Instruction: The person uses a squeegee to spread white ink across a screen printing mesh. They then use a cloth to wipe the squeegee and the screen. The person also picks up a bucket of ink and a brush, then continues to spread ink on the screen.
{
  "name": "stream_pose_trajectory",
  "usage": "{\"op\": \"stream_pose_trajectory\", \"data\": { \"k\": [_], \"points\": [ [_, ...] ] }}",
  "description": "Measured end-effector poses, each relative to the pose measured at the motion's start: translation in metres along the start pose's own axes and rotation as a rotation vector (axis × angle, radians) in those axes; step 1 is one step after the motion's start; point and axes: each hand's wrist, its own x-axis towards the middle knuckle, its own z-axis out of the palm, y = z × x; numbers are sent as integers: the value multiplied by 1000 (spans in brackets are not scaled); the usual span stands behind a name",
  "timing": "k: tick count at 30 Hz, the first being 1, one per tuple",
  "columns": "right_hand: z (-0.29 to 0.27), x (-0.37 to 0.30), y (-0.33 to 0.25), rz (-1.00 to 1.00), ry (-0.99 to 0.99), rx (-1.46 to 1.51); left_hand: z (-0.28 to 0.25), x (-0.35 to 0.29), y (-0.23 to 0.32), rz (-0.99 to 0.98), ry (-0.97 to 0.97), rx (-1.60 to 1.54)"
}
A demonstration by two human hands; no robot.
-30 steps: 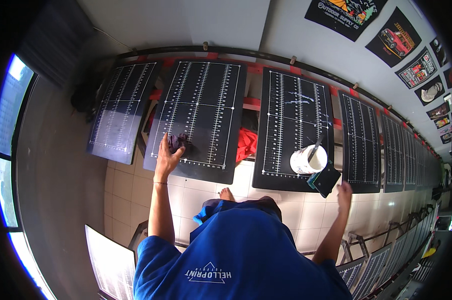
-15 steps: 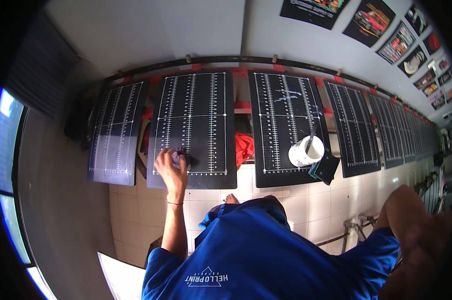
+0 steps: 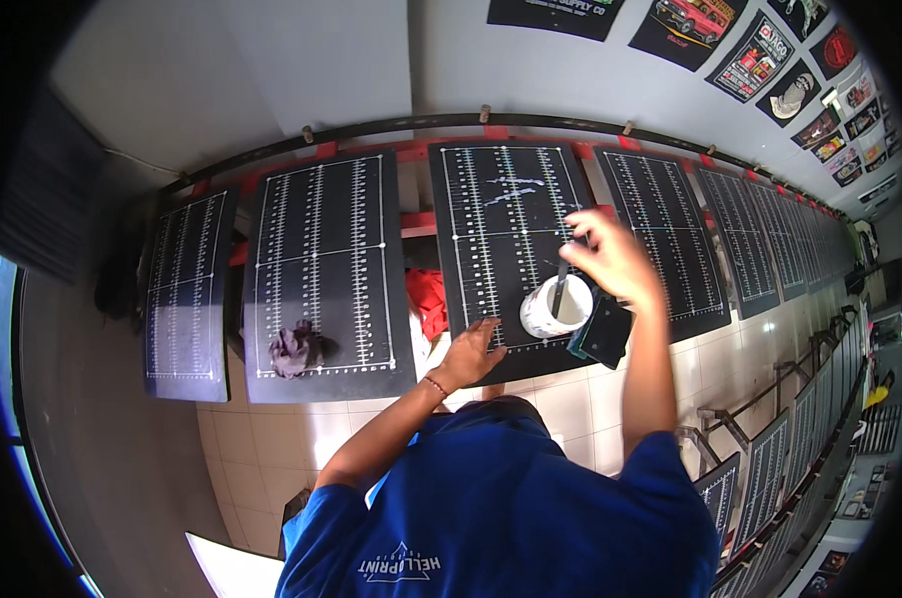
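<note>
My left hand (image 3: 469,356) rests at the near left edge of a black board (image 3: 471,269) with white ruled scales, its fingers apart and nothing in them. Over the same board, my right hand (image 3: 610,261) is curved around the top of a dark flat stick (image 3: 561,284), with thumb and forefinger apart; no firm hold shows. The stick stands tilted in a white tub (image 3: 538,311) near the board's front edge. White smears (image 3: 516,186) mark the board's far part. A crumpled greyish-purple cloth (image 3: 297,349) lies on the neighbouring board (image 3: 346,309) to the left.
A dark flat piece with a green edge (image 3: 605,331) lies right of the tub, overhanging the board's front. More ruled boards (image 3: 660,229) line up rightward along a dark rail (image 3: 561,125). Red cloth (image 3: 427,299) hangs in the gap between boards. Another rack (image 3: 765,468) stands behind right.
My left hand has let go of the cloth and moved right to the board with the tub. My right hand has come in from the lower right to the stick. The view has shifted right.
</note>
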Motion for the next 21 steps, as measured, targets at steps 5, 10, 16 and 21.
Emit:
{"op": "stream_pose_trajectory", "data": {
  "k": [5, 10, 16, 21],
  "points": [
    [52, -8, 68, 53, -32, -170, 44, 34, 3, -195, -111, 14],
    [32, -24, 97, -1, 82, -113, 55, 57, 21, -324, -120, 1],
    [19, -25, 134, 217, 134, 64, 73, 73, 36, -307, 17, 55],
    [17, -27, 162, 257, 123, 184, 67, 93, 52, -367, -21, -9]
  ]
}}
